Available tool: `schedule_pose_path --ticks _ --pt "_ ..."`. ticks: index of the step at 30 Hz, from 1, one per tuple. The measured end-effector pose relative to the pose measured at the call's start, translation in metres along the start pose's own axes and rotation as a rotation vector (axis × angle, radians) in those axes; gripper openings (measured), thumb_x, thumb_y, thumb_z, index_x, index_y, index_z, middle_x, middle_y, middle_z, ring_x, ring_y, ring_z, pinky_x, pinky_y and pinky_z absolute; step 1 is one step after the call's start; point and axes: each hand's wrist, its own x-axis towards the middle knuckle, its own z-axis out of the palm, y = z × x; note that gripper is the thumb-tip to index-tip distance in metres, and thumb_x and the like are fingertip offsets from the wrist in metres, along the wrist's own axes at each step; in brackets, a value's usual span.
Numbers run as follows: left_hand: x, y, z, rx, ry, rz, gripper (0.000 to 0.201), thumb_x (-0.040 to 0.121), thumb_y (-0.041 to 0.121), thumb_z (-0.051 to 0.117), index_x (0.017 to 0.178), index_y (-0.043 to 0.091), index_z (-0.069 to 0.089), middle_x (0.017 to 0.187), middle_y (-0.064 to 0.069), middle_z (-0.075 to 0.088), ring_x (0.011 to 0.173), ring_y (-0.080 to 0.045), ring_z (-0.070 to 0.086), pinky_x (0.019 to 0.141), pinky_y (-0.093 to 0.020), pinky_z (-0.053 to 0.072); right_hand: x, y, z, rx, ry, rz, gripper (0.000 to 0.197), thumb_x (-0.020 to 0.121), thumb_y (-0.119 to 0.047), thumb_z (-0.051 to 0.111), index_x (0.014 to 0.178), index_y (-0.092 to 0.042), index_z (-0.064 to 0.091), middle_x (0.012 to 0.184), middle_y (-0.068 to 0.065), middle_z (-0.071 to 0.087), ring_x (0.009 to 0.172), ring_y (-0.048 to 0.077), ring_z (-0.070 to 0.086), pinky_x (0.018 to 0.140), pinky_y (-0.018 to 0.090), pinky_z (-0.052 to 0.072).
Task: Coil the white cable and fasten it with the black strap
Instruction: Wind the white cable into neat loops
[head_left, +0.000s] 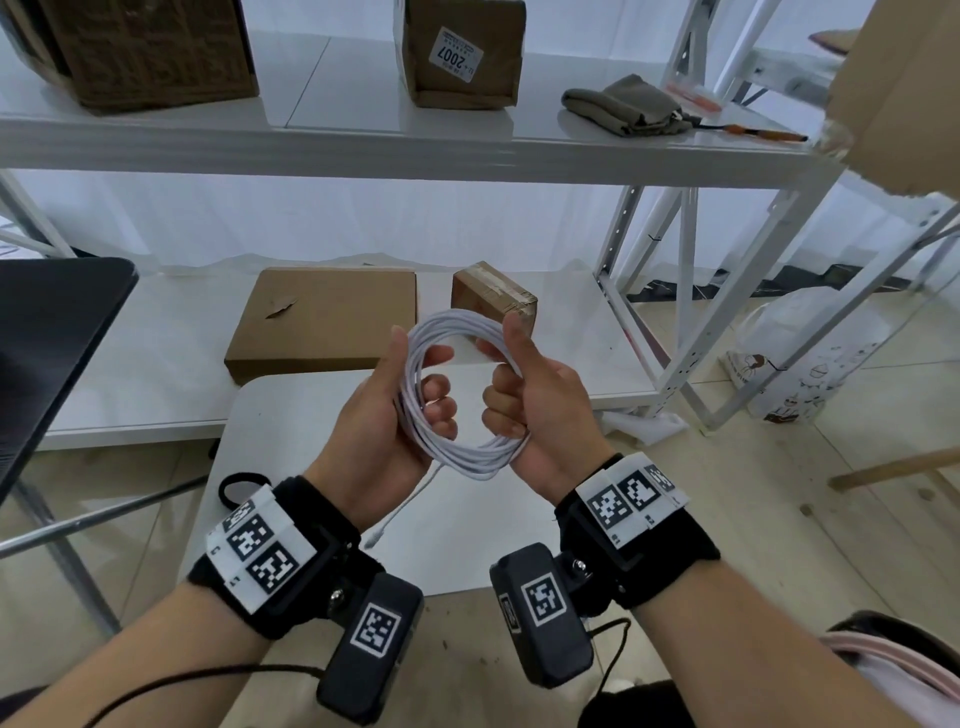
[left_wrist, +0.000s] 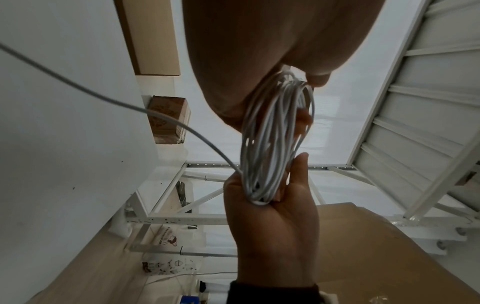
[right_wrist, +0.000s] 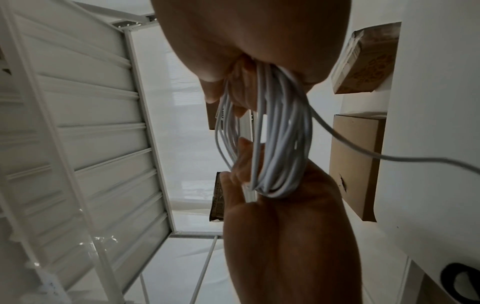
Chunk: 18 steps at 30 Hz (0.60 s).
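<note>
The white cable (head_left: 467, 457) is wound into a round coil of several loops, held upright above the small white table (head_left: 291, 415). My left hand (head_left: 415, 384) grips the coil's left side, fingers curled through the loop and thumb up along it. On the coil's right side my right hand (head_left: 511, 379) grips it the same way. A loose tail (head_left: 410, 504) hangs from the bottom of the coil and ends in a connector near the tabletop. Both wrist views show the coil (left_wrist: 270, 144) (right_wrist: 275, 144) edge-on between the two hands. The black strap (head_left: 236, 488) (right_wrist: 465, 281) lies on the table left of my left wrist, untouched.
Behind the table a low white shelf carries a flat cardboard box (head_left: 322, 317) and a small taped box (head_left: 493, 296). The upper shelf (head_left: 363, 145) holds more boxes and a folded cloth. A dark panel (head_left: 52, 338) stands at the left, a printed plastic bag (head_left: 800, 358) on the floor at the right.
</note>
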Motion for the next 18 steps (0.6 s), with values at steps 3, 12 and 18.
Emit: schedule_pose_path --ticks 3,12,18 --pt "0.003 -0.002 0.003 -0.033 0.017 0.015 0.04 0.098 0.05 0.047 0.086 0.014 0.057 0.056 0.006 0.025 0.044 -0.006 0.025 0.04 -0.017 0.025 0.0 0.001 0.0 0.001 -0.026 0.033 0.037 0.094 -0.042 0.063 0.089 -0.005 0.061 0.057 -0.003 0.019 0.043 0.008 0.017 0.04 0.021 0.016" --pt "0.003 -0.006 0.003 0.052 0.079 0.075 0.05 0.1 0.055 0.042 0.082 0.011 0.058 0.056 0.004 0.033 0.048 -0.009 0.034 0.047 -0.019 0.034 0.001 -0.006 -0.001 0.198 -0.155 0.229 0.042 0.094 -0.046 0.058 0.065 -0.016 0.047 0.046 -0.007 0.023 0.032 0.005 0.02 0.032 0.017 0.016" --pt "-0.003 -0.025 0.003 0.656 0.133 0.21 0.071 0.095 0.068 0.025 0.079 0.018 0.074 0.082 -0.014 0.068 0.075 -0.02 0.055 0.074 -0.037 0.042 0.007 -0.015 -0.007 0.378 -0.031 0.148 0.044 0.098 -0.045 0.055 0.064 -0.019 0.042 0.046 -0.008 0.022 0.032 0.005 0.019 0.029 0.018 0.018"
